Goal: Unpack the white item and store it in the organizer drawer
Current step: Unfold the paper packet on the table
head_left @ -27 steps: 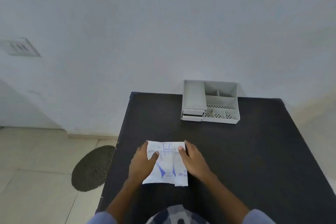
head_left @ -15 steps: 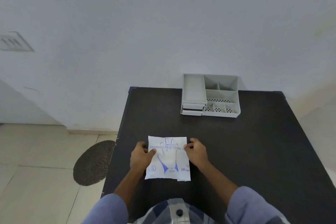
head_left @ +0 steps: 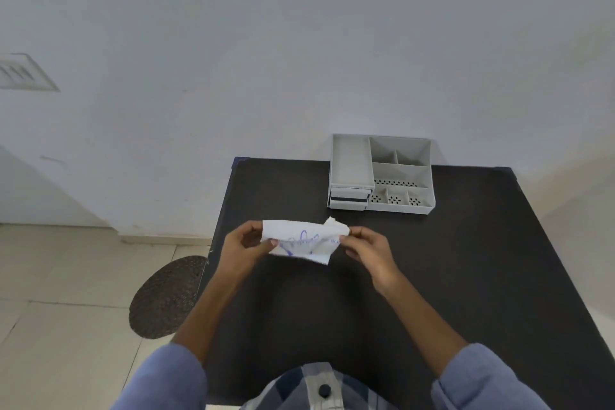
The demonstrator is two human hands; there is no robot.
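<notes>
A white plastic packet point(head_left: 304, 241) printed with a blue hand outline is held above the near middle of a black rectangular table point(head_left: 432, 276), pinched at both ends by a person's bare hands. The left hand point(head_left: 244, 248) grips the packet's left edge, thumb on the near face and fingers curled behind it. The right hand point(head_left: 364, 245) clamps the right end between thumb and fingertips, where the packet's top corner sticks up in a small crumpled peak. The packet sags and creases between the two grips, its lower right corner hanging down; whether it is already torn open cannot be told. Both forearms reach in from the near edge, with blue sleeves point(head_left: 166, 376) pushed up to the elbows and a checked shirt front with a dark button between them.

At the far side of the table, to the right of centre and against a pale wall point(head_left: 299, 43), stands a light grey plastic desk organizer point(head_left: 381, 173). Its left part has a long open tray on top and two shallow drawers point(head_left: 348, 196) below, the lower one showing a dark gap. Its right part is split into open compartments, some with perforated floors. To the left of the table, a dark round woven mat point(head_left: 166, 298) lies on a beige tiled floor point(head_left: 60, 276), and a vent grille point(head_left: 20, 73) sits on the wall at far left.
</notes>
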